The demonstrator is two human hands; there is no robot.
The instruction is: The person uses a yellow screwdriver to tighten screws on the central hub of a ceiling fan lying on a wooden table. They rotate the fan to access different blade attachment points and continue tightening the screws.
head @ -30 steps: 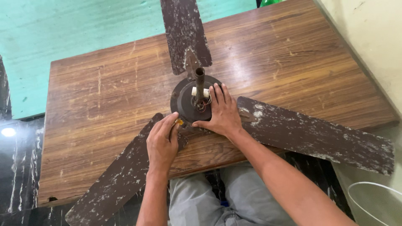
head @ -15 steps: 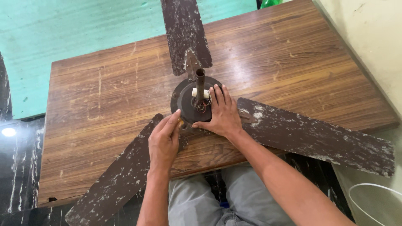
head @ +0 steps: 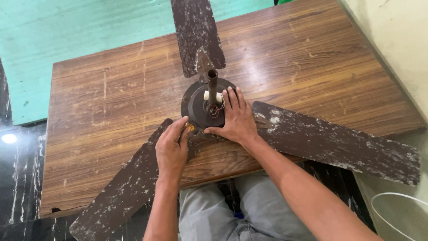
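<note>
An old brown ceiling fan lies on a wooden table (head: 111, 102), its round motor hub (head: 196, 105) up and a short rod (head: 212, 85) standing from the middle. Three worn blades spread out: one to the far side (head: 196, 31), one to the right (head: 339, 143), one to the near left (head: 125, 192). My right hand (head: 236, 118) lies flat on the hub's right side, fingers spread. My left hand (head: 171, 149) pinches a small yellow-handled tool (head: 191, 127) at the hub's near-left edge, where the left blade joins.
A teal wall or floor surface (head: 67, 35) lies beyond the table's far edge. A pale wall (head: 392, 40) runs along the right. A white cable loop (head: 397, 209) lies at the lower right. My knees in grey trousers (head: 214, 218) sit under the near edge.
My left hand has shifted slightly at the hub's edge with the small tool. My right hand stays pressed on the hub.
</note>
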